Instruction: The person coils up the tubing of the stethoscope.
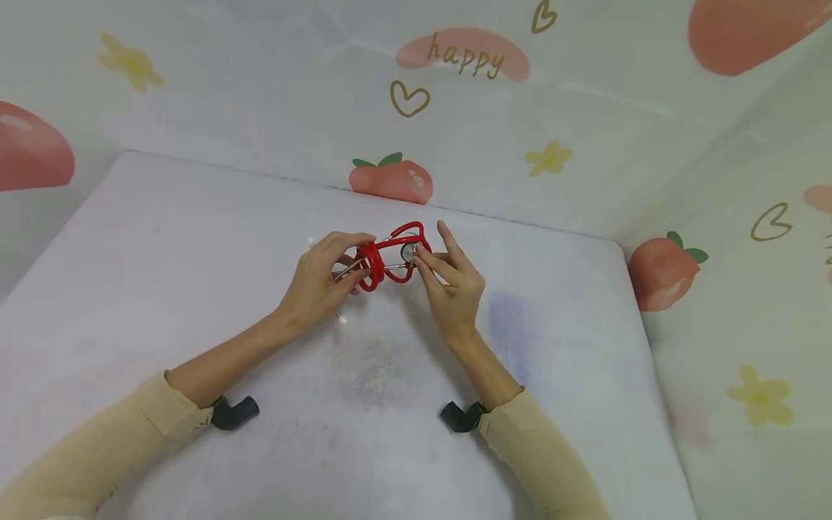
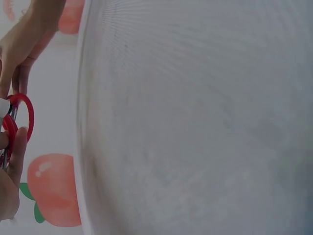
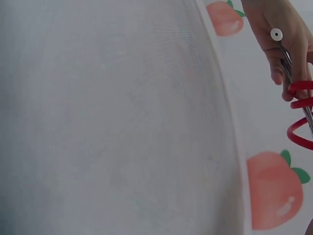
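Observation:
A stethoscope with red tubing (image 1: 373, 267) is held up above the table, its tube wound in several loops around the metal ear tubes. My left hand (image 1: 320, 278) grips the wound loops and the ear tubes between thumb and fingers. One white eartip (image 1: 342, 318) sticks out below that hand, and an eartip (image 3: 276, 35) also shows in the right wrist view. At the other end, my right hand (image 1: 458, 292) pinches the round chest piece (image 1: 409, 252), beside a red loop. Its index finger points up. In the left wrist view the red tubing (image 2: 30, 115) is partly cut off.
A white-covered table (image 1: 260, 462) lies under both hands. Behind it stands a pale backdrop (image 1: 312, 94) printed with peaches, hearts and flowers, which continues along the right side. A dark fitting (image 1: 235, 414) sits at the left cuff, another (image 1: 461, 417) at the right.

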Motion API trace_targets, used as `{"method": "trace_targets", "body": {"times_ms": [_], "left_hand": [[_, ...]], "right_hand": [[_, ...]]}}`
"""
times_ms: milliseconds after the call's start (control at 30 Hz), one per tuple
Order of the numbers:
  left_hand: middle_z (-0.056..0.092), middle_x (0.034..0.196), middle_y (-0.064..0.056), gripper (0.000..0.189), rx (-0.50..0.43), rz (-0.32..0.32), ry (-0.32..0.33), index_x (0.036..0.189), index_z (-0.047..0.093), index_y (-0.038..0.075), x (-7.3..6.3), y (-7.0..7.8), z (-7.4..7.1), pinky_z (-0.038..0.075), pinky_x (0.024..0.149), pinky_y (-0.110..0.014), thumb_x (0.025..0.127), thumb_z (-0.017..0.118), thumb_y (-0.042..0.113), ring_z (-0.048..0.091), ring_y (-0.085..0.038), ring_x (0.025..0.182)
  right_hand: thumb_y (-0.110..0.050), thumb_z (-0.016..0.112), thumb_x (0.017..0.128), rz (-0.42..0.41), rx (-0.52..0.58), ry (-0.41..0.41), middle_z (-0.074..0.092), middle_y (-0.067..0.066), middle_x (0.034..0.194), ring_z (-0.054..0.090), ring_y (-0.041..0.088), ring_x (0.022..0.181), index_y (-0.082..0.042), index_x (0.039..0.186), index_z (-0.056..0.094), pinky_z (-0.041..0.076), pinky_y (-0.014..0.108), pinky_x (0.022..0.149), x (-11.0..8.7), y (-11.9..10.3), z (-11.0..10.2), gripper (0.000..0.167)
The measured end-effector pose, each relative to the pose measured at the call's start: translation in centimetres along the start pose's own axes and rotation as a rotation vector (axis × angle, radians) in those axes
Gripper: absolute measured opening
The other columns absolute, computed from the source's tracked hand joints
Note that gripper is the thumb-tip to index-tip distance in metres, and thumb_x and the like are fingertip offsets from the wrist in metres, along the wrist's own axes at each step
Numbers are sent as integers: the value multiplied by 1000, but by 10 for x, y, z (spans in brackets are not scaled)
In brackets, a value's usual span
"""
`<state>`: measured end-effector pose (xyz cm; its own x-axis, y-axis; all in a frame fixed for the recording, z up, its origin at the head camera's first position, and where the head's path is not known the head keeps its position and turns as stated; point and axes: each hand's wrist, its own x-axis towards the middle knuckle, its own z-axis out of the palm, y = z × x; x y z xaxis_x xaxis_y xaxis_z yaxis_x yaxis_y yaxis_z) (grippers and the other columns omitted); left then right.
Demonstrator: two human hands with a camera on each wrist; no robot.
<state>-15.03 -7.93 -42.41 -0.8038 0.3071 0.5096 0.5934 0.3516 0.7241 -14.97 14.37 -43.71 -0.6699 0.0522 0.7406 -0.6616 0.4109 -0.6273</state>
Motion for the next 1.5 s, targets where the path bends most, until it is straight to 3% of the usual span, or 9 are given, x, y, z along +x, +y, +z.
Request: {"method": "trace_targets", "body": {"times_ms": [100,233,500,733,967,1200,1333,1500], "left_hand": [[61,119,-7,62,-2,2,-3,136,58,13,0,0,0,61,65,-29,80,79,-4,71,-20,86],[61,117,-7,61,-4,10,-11,135,59,14,0,1,1,61,65,-29,80,79,-5,71,-19,86],[61,117,-7,60,25,25,-18,135,59,14,2,3,2,61,65,-29,80,80,-2,70,-20,87],[61,116,-7,60,13,29,-25,134,59,13,1,5,4,61,66,-28,80,80,-3,71,-20,86],[61,117,-7,60,5,30,-21,135,59,13,2,6,4,61,68,-31,81,79,-3,71,-19,86],[60,117,-8,62,16,18,-21,135,58,13,2,5,3,61,67,-30,80,79,-5,71,-20,87],[60,117,-7,63,7,12,-23,135,59,14,2,3,3,61,65,-29,79,79,-7,71,-20,86],[60,116,-7,60,-1,6,-30,134,59,14,1,2,3,60,63,-26,81,78,-5,71,-19,86]], "right_hand": [[-3,80,82,62,35,2,58,10,139,71,22,77,0,106,76,56,19,66,-1,-1,1,24],[-8,77,87,95,-1,-38,57,8,141,69,20,77,-1,105,77,56,21,63,0,-2,1,20],[-8,78,86,47,-55,-26,59,9,139,69,21,77,2,103,77,60,38,59,0,-3,0,20],[-8,79,85,-23,-87,-7,59,8,139,73,21,83,3,102,77,60,28,72,2,-4,-1,20],[-5,79,84,-17,-19,50,62,14,127,72,21,85,2,96,76,61,31,76,1,-4,2,15],[-4,81,82,195,31,57,57,16,122,71,28,87,6,110,53,61,40,73,3,-11,4,41],[5,76,83,348,185,-3,58,21,124,69,36,84,11,122,51,62,40,70,10,-26,1,47],[6,67,91,582,409,-115,61,25,121,73,30,88,11,130,53,61,40,68,16,-32,-2,41]]}}
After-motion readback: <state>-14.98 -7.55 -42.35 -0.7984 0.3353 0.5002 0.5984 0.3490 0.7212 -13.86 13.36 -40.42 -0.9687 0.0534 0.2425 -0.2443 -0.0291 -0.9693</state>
